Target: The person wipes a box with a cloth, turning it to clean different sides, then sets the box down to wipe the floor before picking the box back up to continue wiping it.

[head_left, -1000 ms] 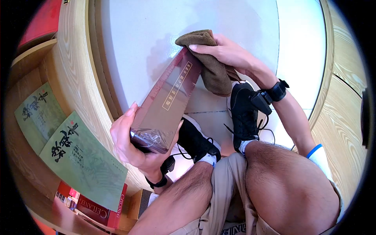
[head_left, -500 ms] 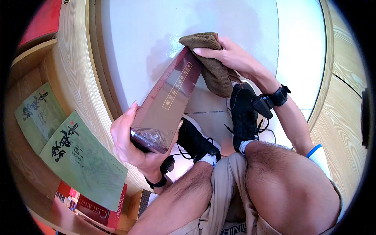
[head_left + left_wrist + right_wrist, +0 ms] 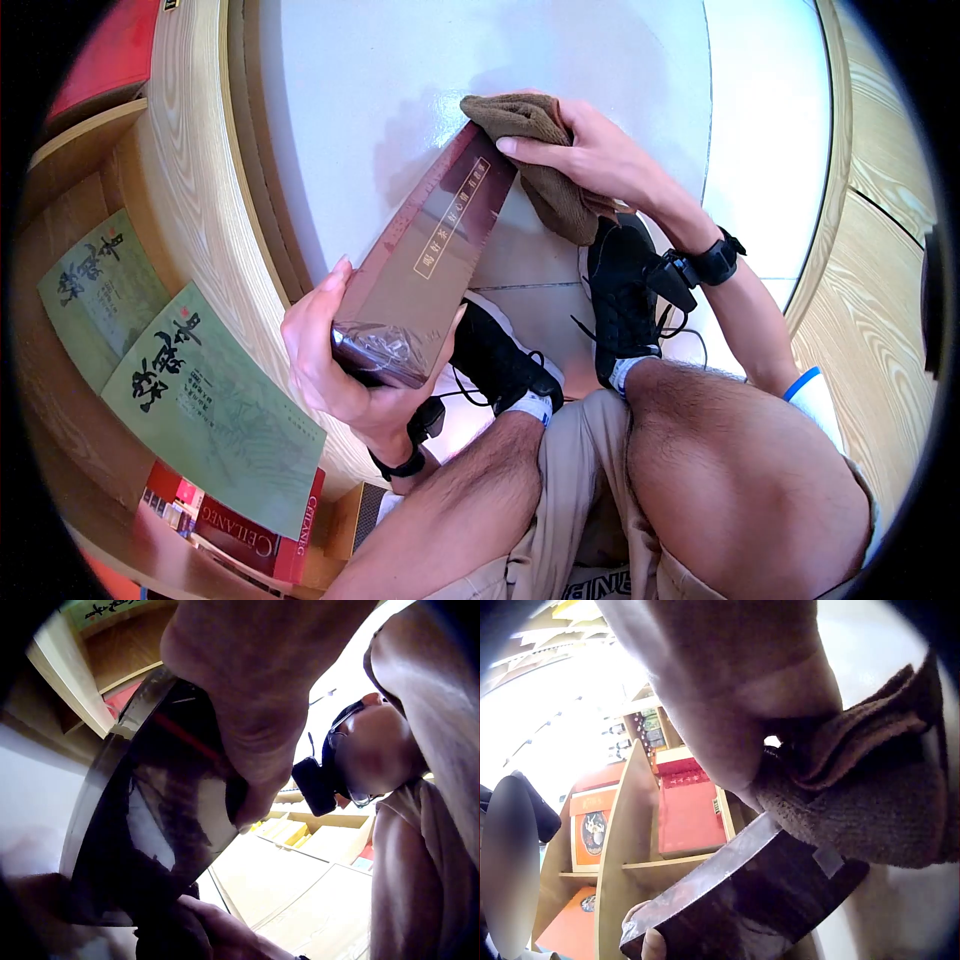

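Note:
A long brown box [image 3: 425, 250] in clear film, with a framed line of gold characters, slants across the head view. My left hand [image 3: 340, 370] grips its lower end, fingers on one side and thumb on the other. At the upper end my right hand [image 3: 615, 160] holds a folded brown cloth [image 3: 545, 185] against the box's corner, thumb on top. In the right wrist view the cloth [image 3: 855, 817] lies over the far end of the box [image 3: 742, 900]. The left wrist view shows the box's dark, shiny side [image 3: 157, 817] beside my left hand [image 3: 255, 712].
Two green printed sheets [image 3: 215, 410] and a red box [image 3: 240, 530] sit in the wooden shelf at left. Black shoes [image 3: 620, 290] stand on the pale tiled floor [image 3: 560, 60] beneath my hands. Wooden panels [image 3: 880, 330] border the right side.
My right hand and the cloth have shifted slightly right and down at the box's upper end. The box and my left hand have stayed nearly still.

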A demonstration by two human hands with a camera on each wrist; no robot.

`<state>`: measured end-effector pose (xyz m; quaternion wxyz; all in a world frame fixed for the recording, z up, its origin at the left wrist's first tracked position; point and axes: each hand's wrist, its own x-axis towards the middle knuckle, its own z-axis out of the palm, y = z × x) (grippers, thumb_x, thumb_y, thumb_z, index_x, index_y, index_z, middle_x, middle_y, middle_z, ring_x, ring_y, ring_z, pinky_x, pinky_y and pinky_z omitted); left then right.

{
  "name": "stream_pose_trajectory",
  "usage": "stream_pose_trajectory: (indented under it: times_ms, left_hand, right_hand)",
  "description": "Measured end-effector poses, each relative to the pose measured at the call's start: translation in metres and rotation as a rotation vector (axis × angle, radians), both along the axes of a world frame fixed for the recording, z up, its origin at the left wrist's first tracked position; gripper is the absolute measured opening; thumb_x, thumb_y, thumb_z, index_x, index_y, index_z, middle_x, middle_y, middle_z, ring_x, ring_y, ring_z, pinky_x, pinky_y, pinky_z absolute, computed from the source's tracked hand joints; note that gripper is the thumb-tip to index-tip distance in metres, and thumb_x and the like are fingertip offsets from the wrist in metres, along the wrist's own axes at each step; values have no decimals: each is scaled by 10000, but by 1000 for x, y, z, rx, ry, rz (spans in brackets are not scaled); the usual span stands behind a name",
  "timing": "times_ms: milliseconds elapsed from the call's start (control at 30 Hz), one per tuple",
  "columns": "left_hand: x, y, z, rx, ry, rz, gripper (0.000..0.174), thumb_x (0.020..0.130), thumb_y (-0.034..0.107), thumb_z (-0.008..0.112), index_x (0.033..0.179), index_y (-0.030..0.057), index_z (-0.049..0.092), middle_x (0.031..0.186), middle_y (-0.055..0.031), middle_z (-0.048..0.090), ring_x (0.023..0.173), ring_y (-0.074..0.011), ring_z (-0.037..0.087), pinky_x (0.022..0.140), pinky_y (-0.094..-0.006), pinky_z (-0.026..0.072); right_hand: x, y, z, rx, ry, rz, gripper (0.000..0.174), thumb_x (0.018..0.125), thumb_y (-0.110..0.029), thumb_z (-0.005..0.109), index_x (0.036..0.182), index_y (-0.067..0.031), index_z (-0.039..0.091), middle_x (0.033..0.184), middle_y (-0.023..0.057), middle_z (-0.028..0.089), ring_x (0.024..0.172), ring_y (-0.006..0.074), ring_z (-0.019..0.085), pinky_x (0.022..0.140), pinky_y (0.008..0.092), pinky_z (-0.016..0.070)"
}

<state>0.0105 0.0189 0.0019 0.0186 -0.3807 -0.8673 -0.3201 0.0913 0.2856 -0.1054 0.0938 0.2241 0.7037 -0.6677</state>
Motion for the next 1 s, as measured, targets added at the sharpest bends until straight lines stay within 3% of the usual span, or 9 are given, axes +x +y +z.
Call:
stream_pose_trajectory:
  times_ms: [300,400,633,700,767,1000]
  left_hand:
    - [-1,-4,-5,27,22,-28,973,593,225,1027,1418,35,546,1273,-173,679,1163,-318,653,1041,-446,511]
    - [-1,-4,-4,19,20,-19,973,586,210,1024,1415,31,546,1275,-172,679,1167,-318,651,1049,-447,506]
    - [-2,-3,-6,45,10,-25,965,584,192,1020,1409,29,547,1280,-174,676,1175,-320,649,1060,-453,500]
    - [-5,-1,-7,55,85,-39,923,592,229,997,1383,14,574,1199,-181,730,995,-326,685,879,-429,564]
    - [-5,-1,-7,54,85,-39,921,592,226,994,1385,15,574,1200,-182,729,999,-326,686,881,-427,564]
    - [-5,-2,-7,47,79,-36,932,591,240,998,1394,29,577,1211,-181,723,1014,-316,685,884,-421,563]
  right_hand:
    - [7,-1,9,43,11,21,507,1023,-362,715,1440,-87,631,1196,114,763,1077,191,715,993,357,551]
    - [11,0,12,61,14,62,515,1035,-328,713,1493,-119,607,1241,84,749,1083,149,683,1008,339,543]
    - [21,-5,14,65,6,48,494,1027,-281,726,1485,-128,623,1178,86,765,1036,151,692,956,341,567]
    - [22,-7,13,99,35,44,494,1024,-275,730,1484,-126,625,1170,87,766,1028,151,693,945,341,572]
    - [23,-8,13,107,33,25,521,992,-311,757,1474,-156,633,1145,137,789,1015,213,751,936,360,587]
    - [26,-12,17,101,30,-8,523,983,-312,766,1463,-149,641,1128,144,789,1002,221,753,921,371,591]
